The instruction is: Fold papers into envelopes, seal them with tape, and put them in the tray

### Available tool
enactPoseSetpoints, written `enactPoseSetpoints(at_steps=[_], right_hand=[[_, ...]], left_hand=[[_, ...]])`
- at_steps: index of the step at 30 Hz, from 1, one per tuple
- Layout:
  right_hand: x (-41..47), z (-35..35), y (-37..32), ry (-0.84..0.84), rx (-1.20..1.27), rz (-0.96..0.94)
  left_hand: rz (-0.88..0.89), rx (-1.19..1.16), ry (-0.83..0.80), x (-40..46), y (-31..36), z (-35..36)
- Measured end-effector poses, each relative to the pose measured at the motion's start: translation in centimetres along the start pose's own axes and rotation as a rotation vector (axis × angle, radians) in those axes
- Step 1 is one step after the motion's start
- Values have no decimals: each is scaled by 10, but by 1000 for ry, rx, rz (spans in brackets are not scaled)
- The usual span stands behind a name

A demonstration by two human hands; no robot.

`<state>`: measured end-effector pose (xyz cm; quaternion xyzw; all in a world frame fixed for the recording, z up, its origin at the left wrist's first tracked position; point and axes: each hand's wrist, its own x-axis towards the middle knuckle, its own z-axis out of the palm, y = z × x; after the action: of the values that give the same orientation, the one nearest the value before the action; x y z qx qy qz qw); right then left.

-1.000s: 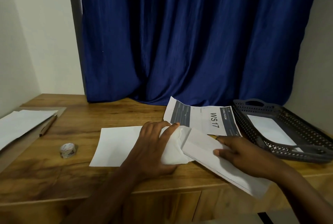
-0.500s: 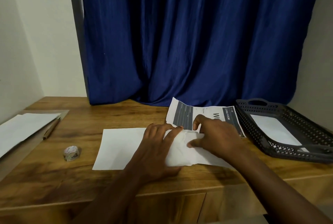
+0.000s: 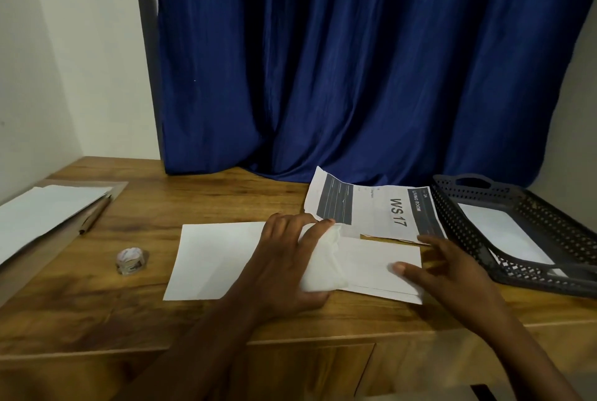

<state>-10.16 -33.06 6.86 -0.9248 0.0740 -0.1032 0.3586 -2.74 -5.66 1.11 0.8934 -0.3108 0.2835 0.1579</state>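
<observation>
A white sheet of paper (image 3: 219,258) lies flat on the brown wooden tabletop (image 3: 226,200) at the centre of the frame, its right part folded over into a narrower white folded panel (image 3: 378,266) that reaches toward the lower right. The left hand (image 3: 290,258) lies palm down across the middle of the sheet, fingers straight and spread, pressing the paper where the fold begins — it grips nothing. The right hand (image 3: 452,271) sits at the folded panel's right end, fingers loosely extended, its thumb resting on the panel; it does not clasp the paper.

Just behind the fold lies a printed white leaflet with dark bands (image 3: 381,210) marked "WS 17" and "LIVING ROOM". To the right of it, at the right edge of the frame, stands a dark grey perforated plastic tray (image 3: 484,223) with a white envelope (image 3: 504,232) lying inside.

At the left of the frame a small roll of clear tape (image 3: 130,260) stands on the tabletop, well apart from the sheet. Farther left, a stack of white papers (image 3: 42,216) rests on a brown board, with a pencil (image 3: 95,215) along its right edge. A deep blue curtain (image 3: 355,61) hangs behind the tabletop.
</observation>
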Motion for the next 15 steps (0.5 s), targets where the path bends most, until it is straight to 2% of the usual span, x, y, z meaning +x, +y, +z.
enactPoseSetpoints(at_steps=[2,4,10,15], right_hand=[[-8,0,10,-79,230,77],[-13,0,16,-127,361,73],[-9,13,9,-117,510,33],[0,41,-15,-141,481,-141]], left_hand=[[11,-2,-8,1,-1,0],[8,-1,-24,1,-1,-1],[-9,-8,-47,1,1,-3],[12,-24,-27,0,2,-4]])
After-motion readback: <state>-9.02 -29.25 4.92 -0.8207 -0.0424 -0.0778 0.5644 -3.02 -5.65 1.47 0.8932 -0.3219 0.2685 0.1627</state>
